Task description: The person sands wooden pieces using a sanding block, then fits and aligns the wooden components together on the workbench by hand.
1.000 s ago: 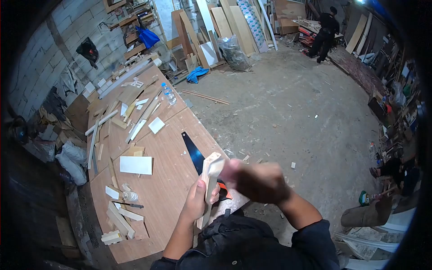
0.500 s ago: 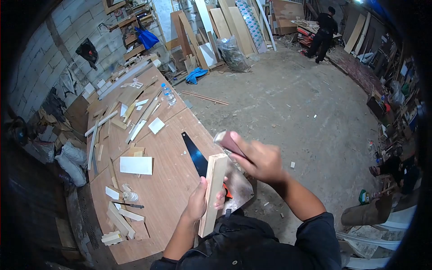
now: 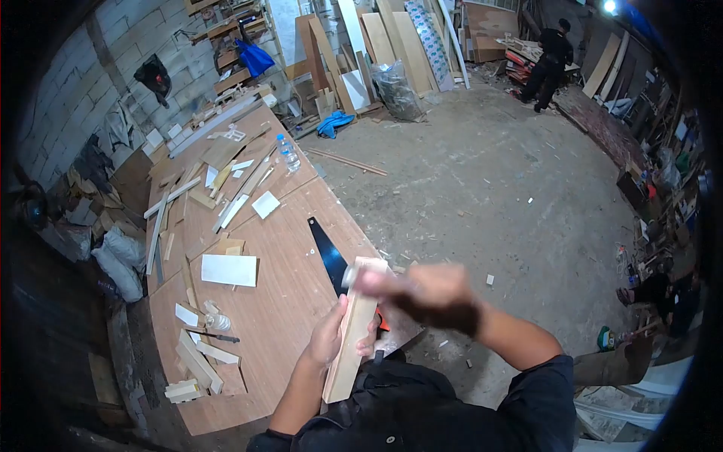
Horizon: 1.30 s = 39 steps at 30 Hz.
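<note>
My left hand is wrapped round a pale wooden block, held upright and slightly tilted above the table's near edge. Across the top of the block, my right hand is closed on a sanding block, whose pale end shows past the fingers. Motion blurs this hand and what it holds. Behind the wooden block lies a handsaw with a dark blade; its orange handle is mostly hidden.
The wooden table bears a white board, a water bottle, a clear cup and several wood offcuts. A person in dark clothes stands at the back right. Another person's leg shows at the right.
My right hand has come down and left from above the block, bringing the sanding block onto its top. The wooden block leans a little more. The camera view has shifted slightly.
</note>
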Tool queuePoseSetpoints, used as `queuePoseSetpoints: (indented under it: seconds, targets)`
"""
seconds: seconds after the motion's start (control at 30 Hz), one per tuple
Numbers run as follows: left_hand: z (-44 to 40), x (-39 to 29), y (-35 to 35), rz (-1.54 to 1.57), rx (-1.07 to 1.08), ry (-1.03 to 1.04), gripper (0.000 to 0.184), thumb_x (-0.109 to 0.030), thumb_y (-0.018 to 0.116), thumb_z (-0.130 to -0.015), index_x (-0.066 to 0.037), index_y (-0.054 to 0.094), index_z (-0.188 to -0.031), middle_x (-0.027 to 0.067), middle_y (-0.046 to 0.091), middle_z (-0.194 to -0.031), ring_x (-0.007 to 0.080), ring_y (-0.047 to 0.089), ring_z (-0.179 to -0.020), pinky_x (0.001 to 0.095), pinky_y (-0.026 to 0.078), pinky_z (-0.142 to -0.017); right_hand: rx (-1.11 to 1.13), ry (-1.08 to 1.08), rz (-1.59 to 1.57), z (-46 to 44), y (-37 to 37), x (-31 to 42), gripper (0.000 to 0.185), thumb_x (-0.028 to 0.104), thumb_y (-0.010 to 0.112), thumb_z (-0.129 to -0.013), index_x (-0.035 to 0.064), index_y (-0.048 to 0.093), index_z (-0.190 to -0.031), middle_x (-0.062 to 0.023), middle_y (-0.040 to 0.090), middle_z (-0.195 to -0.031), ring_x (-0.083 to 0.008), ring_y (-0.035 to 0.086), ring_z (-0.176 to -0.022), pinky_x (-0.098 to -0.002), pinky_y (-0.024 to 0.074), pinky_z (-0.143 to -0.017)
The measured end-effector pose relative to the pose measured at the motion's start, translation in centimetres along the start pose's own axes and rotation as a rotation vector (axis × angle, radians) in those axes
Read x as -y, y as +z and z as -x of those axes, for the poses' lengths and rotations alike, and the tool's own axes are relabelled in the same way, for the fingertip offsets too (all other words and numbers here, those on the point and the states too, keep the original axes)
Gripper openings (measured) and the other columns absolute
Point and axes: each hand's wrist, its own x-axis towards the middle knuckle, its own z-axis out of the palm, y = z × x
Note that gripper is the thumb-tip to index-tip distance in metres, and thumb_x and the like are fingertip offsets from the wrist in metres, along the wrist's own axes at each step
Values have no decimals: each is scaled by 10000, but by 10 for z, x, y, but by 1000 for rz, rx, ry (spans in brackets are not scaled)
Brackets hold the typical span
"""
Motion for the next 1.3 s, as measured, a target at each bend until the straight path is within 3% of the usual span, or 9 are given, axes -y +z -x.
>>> queuePoseSetpoints:
  seconds: [0.1, 0.23, 0.43, 0.6, 0.77, 0.9, 0.97, 1.07, 1.3]
  targets:
    - [1, 0, -3, -42, 29, -21, 663, -565, 259, -1024, -11, 406, -1357, 102, 513, -893, 155, 439, -607, 285, 402, -548, 76, -106, -68, 1, 4, 3, 512, 207, 581, -919, 311, 503, -1415, -8, 474, -651, -147, 531, -487, -314, 427, -400]
    - [5, -3, -3, -15, 202, -25, 663, -556, 250, -1028, -1, 399, -1357, 99, 493, -878, 153, 430, -602, 289, 397, -551, 66, 145, 206, -10, -3, -22, 596, 208, 669, -857, 275, 503, -1426, -20, 512, -656, -166, 549, -495, -317, 443, -423]
    - [-1, -2, -8, -265, 70, 189, 650, -535, 238, -1038, 12, 414, -1341, 80, 486, -883, 135, 431, -632, 287, 414, -586, -234, 134, -264, -10, 1, 14, 617, 282, 731, -831, 112, 535, -1390, -46, 533, -634, -181, 554, -475, -323, 448, -437]
    - [-1, 8, 5, -327, 18, 310, 637, -520, 240, -1046, 15, 415, -1345, 78, 507, -903, 133, 462, -656, 287, 428, -605, -149, 205, -162, -8, 11, 18, 598, 268, 739, -834, 102, 544, -1373, -85, 631, -739, -183, 632, -551, -323, 488, -465]
    - [-1, 9, -7, -320, 30, 307, 630, -555, 248, -1030, -17, 428, -1305, 95, 486, -908, 157, 443, -652, 313, 414, -615, -430, 283, -163, -11, 37, 8, 545, 268, 714, -866, 86, 559, -1356, -129, 685, -856, -211, 649, -576, -342, 523, -498]
    - [1, 10, -10, -248, 54, 319, 656, -523, 234, -1044, 31, 406, -1351, 78, 501, -912, 134, 466, -674, 281, 423, -616, -217, 290, -213, -8, 29, 24, 552, 243, 717, -862, 96, 548, -1366, -205, 700, -1016, -235, 679, -633, -330, 531, -506]
    - [1, 9, -9, -203, 82, 302, 664, -531, 243, -1041, 33, 406, -1350, 77, 499, -912, 133, 464, -673, 278, 421, -620, -275, 170, 6, -13, 39, 5, 579, 246, 722, -861, 71, 533, -1380, -195, 707, -959, -246, 693, -651, -330, 538, -529]
    - [9, 9, -4, -318, 94, 339, 683, -551, 276, -1029, 38, 405, -1351, 67, 489, -904, 126, 459, -676, 271, 414, -627, -423, 400, -269, -10, 42, 1, 597, 267, 738, -850, 39, 535, -1364, -179, 707, -889, -260, 699, -645, -346, 539, -556]
    - [6, 16, -6, -462, 8, 395, 707, -573, 302, -1016, 43, 401, -1349, 77, 503, -946, 123, 457, -694, 273, 422, -652, -282, 191, -188, -6, 31, 14, 594, 316, 708, -871, 18, 540, -1356, -140, 688, -843, -226, 660, -582, -350, 497, -489]
